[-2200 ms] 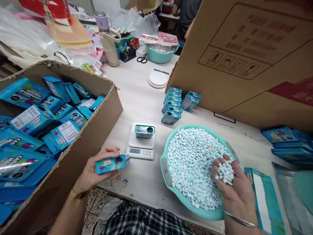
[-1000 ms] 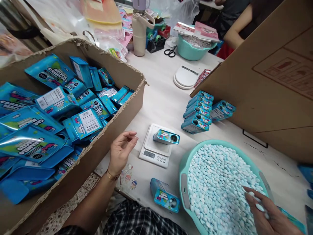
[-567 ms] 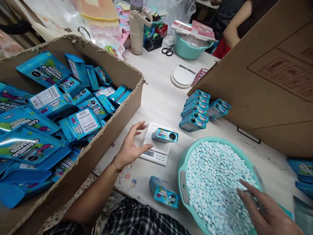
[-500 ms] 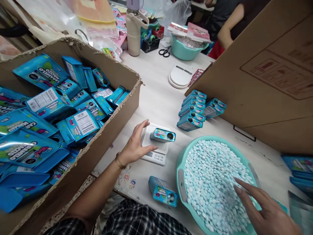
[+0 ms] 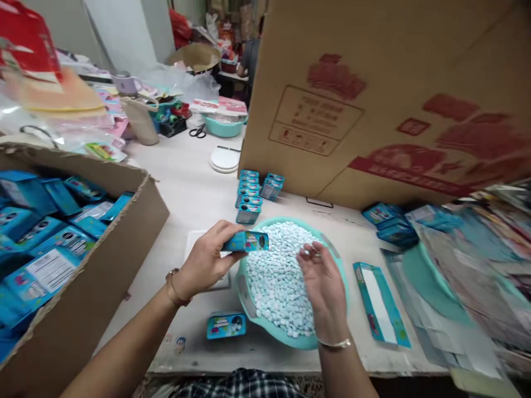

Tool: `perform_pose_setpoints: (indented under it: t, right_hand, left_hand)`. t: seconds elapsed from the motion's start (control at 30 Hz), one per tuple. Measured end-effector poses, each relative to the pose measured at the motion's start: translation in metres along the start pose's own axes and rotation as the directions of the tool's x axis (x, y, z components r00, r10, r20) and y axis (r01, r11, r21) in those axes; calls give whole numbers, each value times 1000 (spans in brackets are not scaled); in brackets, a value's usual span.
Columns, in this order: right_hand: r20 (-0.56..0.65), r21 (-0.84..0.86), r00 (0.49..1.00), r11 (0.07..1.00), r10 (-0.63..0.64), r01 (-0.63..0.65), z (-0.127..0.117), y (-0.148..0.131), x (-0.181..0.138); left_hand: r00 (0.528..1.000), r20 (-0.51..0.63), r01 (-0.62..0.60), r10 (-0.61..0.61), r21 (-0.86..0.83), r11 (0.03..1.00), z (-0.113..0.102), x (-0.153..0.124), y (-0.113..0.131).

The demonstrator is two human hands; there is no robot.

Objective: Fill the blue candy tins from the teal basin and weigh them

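Observation:
My left hand [image 5: 209, 254] is closed around a blue candy box [image 5: 246, 241], holding it by its sides above the basin's left rim. The box's dark round opening faces right. Partly hidden behind this hand lies a white digital scale [image 5: 198, 239]. Over the turquoise basin [image 5: 340, 271], my right hand [image 5: 321, 276] has its fingers curled in, with small pale candies at the fingertips. Pale blue and white candies [image 5: 277, 282] fill the basin. Another blue box [image 5: 226, 325] stands at the table's front, left of the basin.
Blue boxes fill an open carton [image 5: 153, 213] on the left. Filled rows of boxes [image 5: 249, 207] stand behind the basin, before a tall cardboard carton [image 5: 315, 166]. A flattened box [image 5: 381, 304] lies right, near plastic bags [image 5: 448, 326]. A second scale [image 5: 225, 158] sits farther back.
My left hand has taken the box off the scale and moved it toward the basin. My right hand has curled its fingers over the candies. The view has swung right.

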State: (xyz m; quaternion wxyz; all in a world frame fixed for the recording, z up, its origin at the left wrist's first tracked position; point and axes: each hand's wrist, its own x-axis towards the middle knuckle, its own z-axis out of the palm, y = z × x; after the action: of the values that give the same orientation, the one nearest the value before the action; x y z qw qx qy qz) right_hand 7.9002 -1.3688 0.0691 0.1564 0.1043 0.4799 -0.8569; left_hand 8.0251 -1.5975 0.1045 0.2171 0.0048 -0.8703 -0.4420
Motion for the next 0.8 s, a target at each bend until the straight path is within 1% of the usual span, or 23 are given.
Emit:
perform_pose_setpoints:
  t: [0.07, 0.1, 0.13, 0.2, 0.27, 0.33, 0.4, 0.5, 0.57, 0.63, 0.7, 0.77, 0.8]
  right_hand:
    - [22, 98, 991, 986, 134, -135, 1, 3, 6]
    - [28, 143, 980, 969, 199, -201, 1, 4, 8]
    - [36, 205, 964, 943, 262, -264, 0, 5, 9]
    - [62, 319, 931, 877, 360, -360, -2, 6, 10]
    - [69, 375, 921, 846, 383, -379, -4, 6, 9]
    - [70, 397, 923, 838, 379, -375, -6, 6, 10]
    - [88, 416, 924, 829, 372, -374, -7, 6, 12]
    - [110, 426, 926, 824, 362, -373, -10, 6, 17]
    - [113, 424, 925, 824, 363, -375, -11, 7, 18]
    - [122, 421, 927, 827, 355, -373, -12, 6, 17]
    - [135, 414, 932, 836, 336, -361, -12, 6, 13]
    - [145, 396, 940, 853, 309, -341, -13, 4, 9]
    - [150, 375, 946, 868, 289, -325, -13, 3, 7]
  left_hand:
    - [989, 119, -97, 87, 85, 992, 13, 17, 28]
    - [978, 172, -143, 118, 140, 980, 22, 24, 36]
    - [963, 234, -184, 135, 201, 962, 33, 30, 42]
    - [923, 364, -245, 122, 313, 918, 53, 40, 45]
    - [895, 437, -275, 92, 377, 884, 67, 47, 44]
    - [895, 436, -285, 90, 406, 868, 73, 53, 48]
    - [902, 418, -303, 108, 435, 848, 75, 57, 56]
    - [879, 468, -342, 91, 488, 803, 78, 62, 66]
    - [865, 499, -339, 53, 505, 794, 80, 63, 65]
    - [877, 480, -304, 30, 506, 807, 80, 62, 61]
    - [901, 432, -262, 33, 484, 835, 78, 59, 57]
    - [922, 383, -214, 48, 405, 889, 74, 55, 55]
    - [933, 356, -179, 53, 332, 926, 71, 52, 53]
